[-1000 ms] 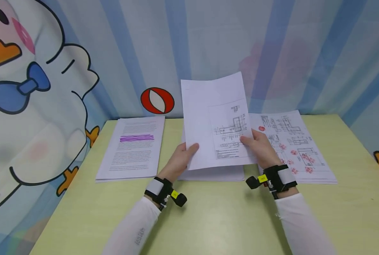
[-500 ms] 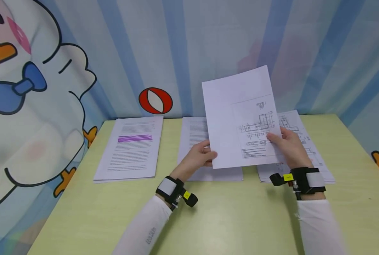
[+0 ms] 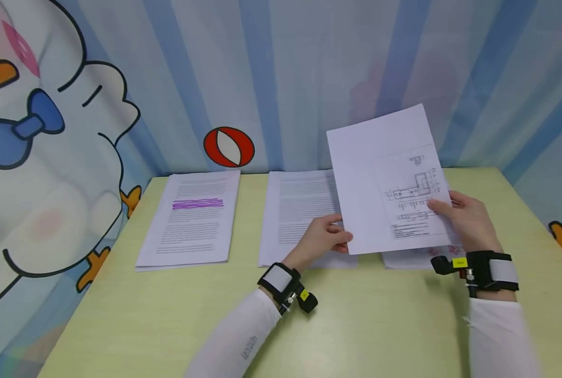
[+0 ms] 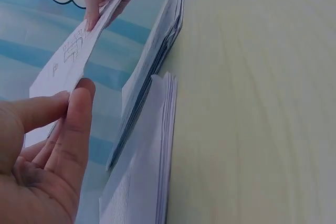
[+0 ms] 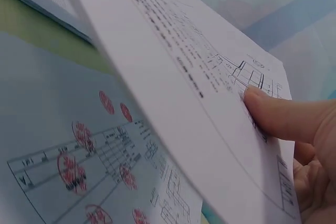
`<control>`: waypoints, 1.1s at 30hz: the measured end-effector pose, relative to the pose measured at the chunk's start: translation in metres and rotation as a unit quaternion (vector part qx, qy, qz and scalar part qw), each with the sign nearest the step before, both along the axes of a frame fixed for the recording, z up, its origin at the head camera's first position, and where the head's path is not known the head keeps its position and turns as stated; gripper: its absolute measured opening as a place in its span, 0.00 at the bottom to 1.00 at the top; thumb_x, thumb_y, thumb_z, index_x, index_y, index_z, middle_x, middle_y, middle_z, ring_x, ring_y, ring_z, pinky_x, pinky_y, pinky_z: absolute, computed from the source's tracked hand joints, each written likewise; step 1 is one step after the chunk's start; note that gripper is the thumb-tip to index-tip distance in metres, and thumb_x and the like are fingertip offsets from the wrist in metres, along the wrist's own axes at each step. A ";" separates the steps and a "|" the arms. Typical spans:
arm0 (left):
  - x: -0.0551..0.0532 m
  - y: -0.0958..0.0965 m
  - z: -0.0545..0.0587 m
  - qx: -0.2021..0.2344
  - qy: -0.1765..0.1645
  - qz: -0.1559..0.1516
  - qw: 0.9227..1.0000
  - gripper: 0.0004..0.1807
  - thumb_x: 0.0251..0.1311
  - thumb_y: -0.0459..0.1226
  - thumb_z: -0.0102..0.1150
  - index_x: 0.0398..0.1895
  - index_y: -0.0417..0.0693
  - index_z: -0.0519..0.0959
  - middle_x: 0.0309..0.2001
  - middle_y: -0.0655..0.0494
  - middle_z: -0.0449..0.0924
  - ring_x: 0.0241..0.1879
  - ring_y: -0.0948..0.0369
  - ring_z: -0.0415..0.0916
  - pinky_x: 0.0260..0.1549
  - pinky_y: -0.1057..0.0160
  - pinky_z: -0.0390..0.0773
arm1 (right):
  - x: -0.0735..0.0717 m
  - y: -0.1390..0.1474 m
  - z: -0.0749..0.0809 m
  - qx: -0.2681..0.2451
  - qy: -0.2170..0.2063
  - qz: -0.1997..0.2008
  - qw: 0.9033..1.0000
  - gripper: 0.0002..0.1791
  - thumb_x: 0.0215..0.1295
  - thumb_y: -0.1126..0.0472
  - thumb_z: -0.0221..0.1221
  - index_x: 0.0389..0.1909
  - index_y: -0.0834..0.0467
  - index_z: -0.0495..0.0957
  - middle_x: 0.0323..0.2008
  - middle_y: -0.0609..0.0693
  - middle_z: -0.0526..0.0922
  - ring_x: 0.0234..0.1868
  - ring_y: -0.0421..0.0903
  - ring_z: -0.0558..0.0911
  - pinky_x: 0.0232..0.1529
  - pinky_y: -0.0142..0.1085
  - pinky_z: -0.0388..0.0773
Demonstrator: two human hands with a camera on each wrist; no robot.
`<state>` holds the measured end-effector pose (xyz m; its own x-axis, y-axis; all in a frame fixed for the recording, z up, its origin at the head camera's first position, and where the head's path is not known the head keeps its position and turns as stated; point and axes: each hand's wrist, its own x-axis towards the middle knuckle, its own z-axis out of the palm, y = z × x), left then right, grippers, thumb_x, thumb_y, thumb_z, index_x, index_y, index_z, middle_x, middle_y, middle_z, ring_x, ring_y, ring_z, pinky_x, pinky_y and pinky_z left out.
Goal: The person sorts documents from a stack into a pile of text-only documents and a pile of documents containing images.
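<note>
A white paper sheet (image 3: pixel 361 184) with a printed technical drawing is held up, tilted, above the table. My left hand (image 3: pixel 322 235) pinches its lower left corner between thumb and fingers, as the left wrist view also shows. On the right edge, my right hand (image 3: pixel 472 223) grips it, thumb on the drawing and fingers behind. Beneath it lies a stack of drawings (image 5: pixel 47 114) with red stamps, mostly hidden in the head view. Left of the sheet is a middle stack of printed text pages (image 3: pixel 300 205), partly covered by the sheet and my left hand.
Farther left lies another stack of text pages (image 3: pixel 193 226) with a purple-marked band. All rest on a pale yellow-green table (image 3: pixel 380 320). A striped blue curtain (image 3: pixel 300 79) with cartoon prints hangs directly behind the table's far edge.
Both hands have carried the sheet rightward, from over the middle stack to over the stamped drawings. It now tilts more, and the middle stack's text shows.
</note>
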<state>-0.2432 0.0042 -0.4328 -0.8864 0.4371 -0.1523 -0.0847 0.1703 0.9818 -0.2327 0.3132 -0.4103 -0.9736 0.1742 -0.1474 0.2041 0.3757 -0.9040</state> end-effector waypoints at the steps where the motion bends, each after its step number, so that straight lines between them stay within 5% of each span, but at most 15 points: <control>1: 0.000 0.003 -0.001 -0.003 0.003 0.002 1.000 0.35 0.63 0.33 0.62 0.73 0.43 0.64 0.41 0.38 0.87 0.22 0.66 0.81 0.39 0.62 0.86 | 0.000 0.002 -0.001 0.007 -0.006 -0.004 1.000 0.42 0.67 0.37 0.55 0.74 0.57 0.61 0.30 0.24 0.79 0.32 0.32 0.84 0.33 0.35 0.82; 9: 0.005 0.038 -0.004 -0.060 0.028 0.013 0.998 0.34 0.62 0.31 0.62 0.73 0.44 0.65 0.43 0.45 0.87 0.25 0.63 0.84 0.31 0.67 0.85 | 0.001 0.023 -0.016 0.060 -0.039 -0.020 0.997 0.41 0.71 0.38 0.50 0.75 0.59 0.58 0.43 0.44 0.78 0.31 0.34 0.81 0.33 0.35 0.81; 14: 0.006 0.057 -0.010 -0.085 0.035 0.019 0.996 0.35 0.61 0.29 0.62 0.73 0.43 0.65 0.43 0.47 0.87 0.28 0.59 0.85 0.30 0.70 0.82 | 0.005 0.036 -0.024 0.066 -0.049 -0.027 0.996 0.42 0.71 0.38 0.51 0.76 0.59 0.58 0.32 0.33 0.76 0.29 0.37 0.83 0.31 0.37 0.82; 17: 0.007 0.066 -0.013 -0.096 0.033 0.033 0.994 0.34 0.60 0.29 0.62 0.72 0.43 0.67 0.41 0.49 0.87 0.25 0.61 0.84 0.27 0.72 0.80 | 0.007 0.043 -0.025 0.071 -0.058 -0.035 0.995 0.42 0.71 0.38 0.51 0.76 0.60 0.57 0.31 0.34 0.77 0.28 0.37 0.83 0.30 0.37 0.82; 25: 0.010 0.084 -0.010 -0.113 0.021 0.043 0.992 0.31 0.60 0.28 0.63 0.69 0.42 0.70 0.35 0.53 0.86 0.20 0.64 0.80 0.22 0.75 0.76 | 0.007 0.049 -0.034 0.118 -0.061 -0.093 0.987 0.38 0.73 0.44 0.51 0.75 0.63 0.58 0.53 0.69 0.78 0.23 0.35 0.80 0.25 0.32 0.80; 33: 0.013 0.087 -0.011 -0.133 0.001 0.040 0.990 0.26 0.59 0.28 0.64 0.63 0.40 0.75 0.28 0.56 0.84 0.27 0.53 0.88 0.33 0.74 0.81 | 0.007 0.046 -0.035 0.178 -0.075 -0.137 0.972 0.33 0.73 0.50 0.53 0.72 0.63 0.62 0.61 0.73 0.73 0.37 0.56 0.83 0.24 0.31 0.72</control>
